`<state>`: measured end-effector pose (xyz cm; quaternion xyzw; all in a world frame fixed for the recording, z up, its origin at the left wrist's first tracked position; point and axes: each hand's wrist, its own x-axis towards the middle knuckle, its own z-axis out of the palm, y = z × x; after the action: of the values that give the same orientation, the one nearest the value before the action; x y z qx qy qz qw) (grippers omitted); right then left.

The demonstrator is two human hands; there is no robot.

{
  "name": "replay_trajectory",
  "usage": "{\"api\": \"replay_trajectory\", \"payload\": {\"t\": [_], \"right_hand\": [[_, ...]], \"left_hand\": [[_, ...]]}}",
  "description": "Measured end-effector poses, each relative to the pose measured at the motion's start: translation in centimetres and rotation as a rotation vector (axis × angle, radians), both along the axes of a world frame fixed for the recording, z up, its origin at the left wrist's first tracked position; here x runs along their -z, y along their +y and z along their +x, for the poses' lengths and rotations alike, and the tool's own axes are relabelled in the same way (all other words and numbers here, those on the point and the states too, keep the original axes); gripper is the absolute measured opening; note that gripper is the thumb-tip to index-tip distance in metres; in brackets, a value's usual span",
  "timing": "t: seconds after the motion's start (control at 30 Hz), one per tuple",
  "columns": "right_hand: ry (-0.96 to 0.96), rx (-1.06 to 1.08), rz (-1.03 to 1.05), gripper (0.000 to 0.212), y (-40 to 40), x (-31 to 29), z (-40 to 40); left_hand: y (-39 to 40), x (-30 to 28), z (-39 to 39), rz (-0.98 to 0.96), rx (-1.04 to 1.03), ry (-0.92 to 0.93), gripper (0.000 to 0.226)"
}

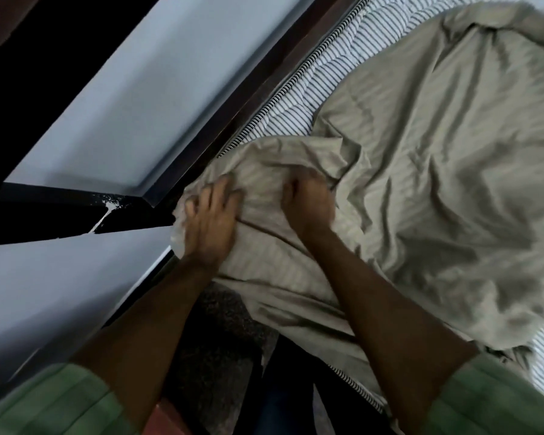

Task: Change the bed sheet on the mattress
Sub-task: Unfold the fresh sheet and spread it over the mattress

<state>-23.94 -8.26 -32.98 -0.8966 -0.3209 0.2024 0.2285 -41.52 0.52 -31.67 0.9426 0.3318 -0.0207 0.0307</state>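
A crumpled beige-grey bed sheet [427, 171] with faint stripes lies loosely over a mattress [299, 98] covered in blue-and-white striped ticking. The sheet's near corner is bunched at the mattress corner. My left hand [211, 221] lies on that bunched corner with its fingers spread and curled into the cloth. My right hand [308, 202] grips a fold of the sheet a little to the right, fingers closed into the fabric. Both forearms reach in from the bottom, in green sleeves. The picture is blurred by motion.
A dark wooden bed frame [258, 86] runs along the mattress's left edge. Pale blue wall panels [157, 89] with dark trim stand right behind it. Below the mattress corner shows speckled dark floor [220, 337].
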Motion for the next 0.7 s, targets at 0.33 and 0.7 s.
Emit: {"api": "replay_trajectory", "payload": {"t": [0.33,0.7], "right_hand": [[-0.068,-0.077,-0.092,0.027,-2.5,0.1,13.4],[0.018,-0.137,-0.327,0.074,4.8,2.8,27.6]], "left_hand": [[-0.5,-0.9,18.9,-0.341,0.039,-0.112,0.039],[5.2,2.5,30.8,-0.445,-0.175,0.089,0.034]]}}
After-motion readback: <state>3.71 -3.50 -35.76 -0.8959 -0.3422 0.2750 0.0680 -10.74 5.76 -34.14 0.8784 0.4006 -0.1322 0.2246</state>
